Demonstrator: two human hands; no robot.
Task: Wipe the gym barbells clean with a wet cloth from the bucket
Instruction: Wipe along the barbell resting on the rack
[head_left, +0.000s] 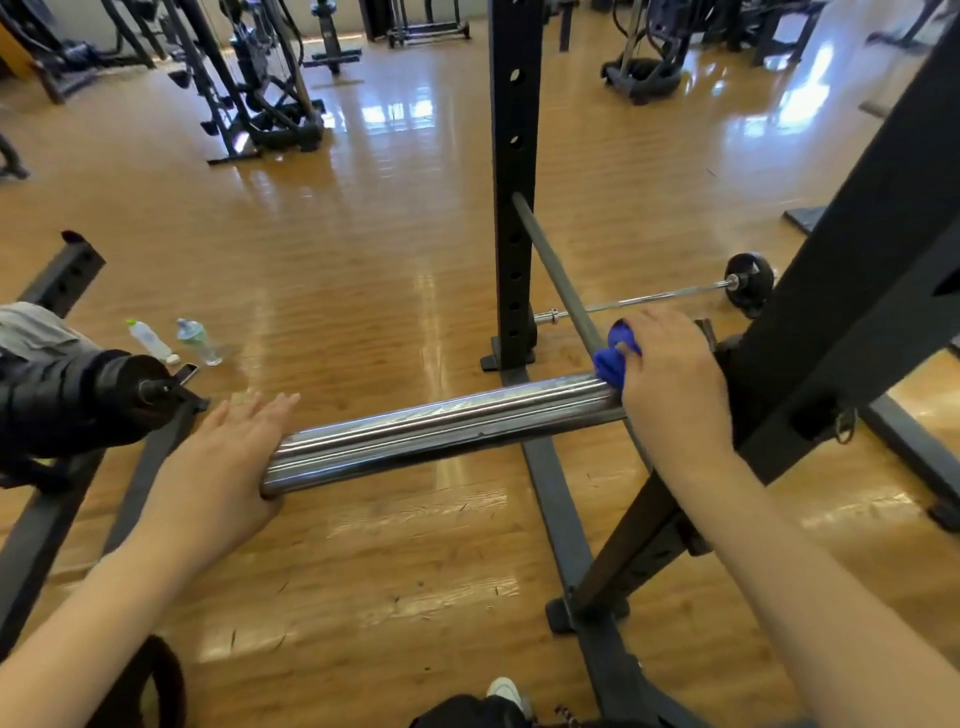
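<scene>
Wiping under way: right hand (670, 374) presses blue cloth (613, 358) onto racked barbell sleeve (441, 431) at its inner end; left hand (228, 462), fingers straight, steadies the outer end. Floor barbell (654, 299) apparently untouched; bucket unseen

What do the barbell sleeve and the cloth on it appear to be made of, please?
Barbell sleeve: probably polished or chromed steel, given its bright, mirror-like streaks. Cloth: soft blue fabric, possibly microfibre, bunched in folds under the right hand.
</scene>
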